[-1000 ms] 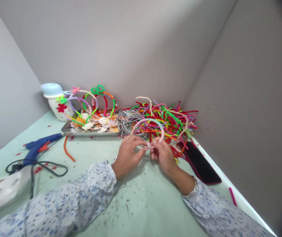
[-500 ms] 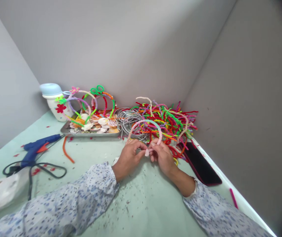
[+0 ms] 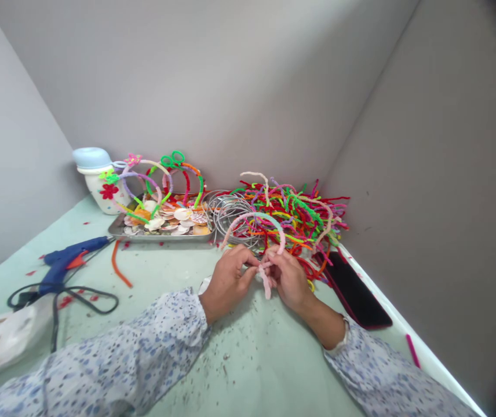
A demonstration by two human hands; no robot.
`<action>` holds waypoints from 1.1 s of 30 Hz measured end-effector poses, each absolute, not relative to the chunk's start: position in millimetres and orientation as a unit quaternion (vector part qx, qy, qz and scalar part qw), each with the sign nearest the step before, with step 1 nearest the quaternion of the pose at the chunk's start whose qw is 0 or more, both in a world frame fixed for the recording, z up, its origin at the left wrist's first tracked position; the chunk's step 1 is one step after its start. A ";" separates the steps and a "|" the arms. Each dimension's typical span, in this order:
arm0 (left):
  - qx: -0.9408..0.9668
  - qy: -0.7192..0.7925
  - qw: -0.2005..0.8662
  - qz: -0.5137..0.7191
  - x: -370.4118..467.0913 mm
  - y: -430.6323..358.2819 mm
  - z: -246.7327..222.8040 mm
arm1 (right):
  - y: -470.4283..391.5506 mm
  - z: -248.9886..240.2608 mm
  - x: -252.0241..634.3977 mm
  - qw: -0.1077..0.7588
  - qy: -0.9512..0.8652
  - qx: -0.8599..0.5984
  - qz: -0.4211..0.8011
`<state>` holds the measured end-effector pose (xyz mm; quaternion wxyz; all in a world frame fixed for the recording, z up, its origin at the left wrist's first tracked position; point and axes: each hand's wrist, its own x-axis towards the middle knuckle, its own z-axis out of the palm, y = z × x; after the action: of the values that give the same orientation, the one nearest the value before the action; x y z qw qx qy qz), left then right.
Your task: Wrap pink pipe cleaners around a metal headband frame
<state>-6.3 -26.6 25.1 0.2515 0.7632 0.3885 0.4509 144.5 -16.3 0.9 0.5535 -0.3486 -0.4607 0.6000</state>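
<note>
My left hand (image 3: pixel 233 278) pinches a pale pink pipe cleaner (image 3: pixel 266 284), whose short end hangs down between my hands. Close beside it, my right hand (image 3: pixel 289 275) is closed on the same pipe cleaner near the lower right end of a headband. This headband (image 3: pixel 254 215) is wrapped in fuzzy pink, peach and pale blue, and it arches up above both hands. Its left end runs down behind my left fingers. My fingertips partly hide where the pipe cleaner meets the headband.
Behind my hands lie coiled wire hoops (image 3: pixel 226 211) and a heap of coloured pipe cleaners (image 3: pixel 304 208). A metal tray (image 3: pixel 165 238) holds shells and decorated headbands, beside a white cup (image 3: pixel 100 188). A blue glue gun (image 3: pixel 59 269) lies left, a phone (image 3: pixel 361 295) right.
The pink pipe cleaner's loose end now hangs lower between my hands; before, only a short stub showed at my left fingertips. Both hands have stayed in nearly the same place.
</note>
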 end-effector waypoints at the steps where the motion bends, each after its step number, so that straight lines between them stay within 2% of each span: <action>1: 0.762 0.387 0.253 0.453 -6.2 -27.2 25.1 | -16.3 0.7 144.8 0.553 -0.461 -0.346 0.602; 23: 0.707 0.378 0.347 0.487 -4.5 -24.2 23.7 | -16.8 6.4 144.6 0.549 -0.458 -0.323 0.621; 33: 0.732 0.368 0.318 0.476 -5.5 -25.0 22.8 | -16.7 5.6 143.5 0.545 -0.451 -0.303 0.638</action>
<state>-5.5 -25.0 22.8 0.3181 0.7322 0.3685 0.4764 143.5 -16.7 5.6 0.5447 -0.3030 -0.4515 0.6385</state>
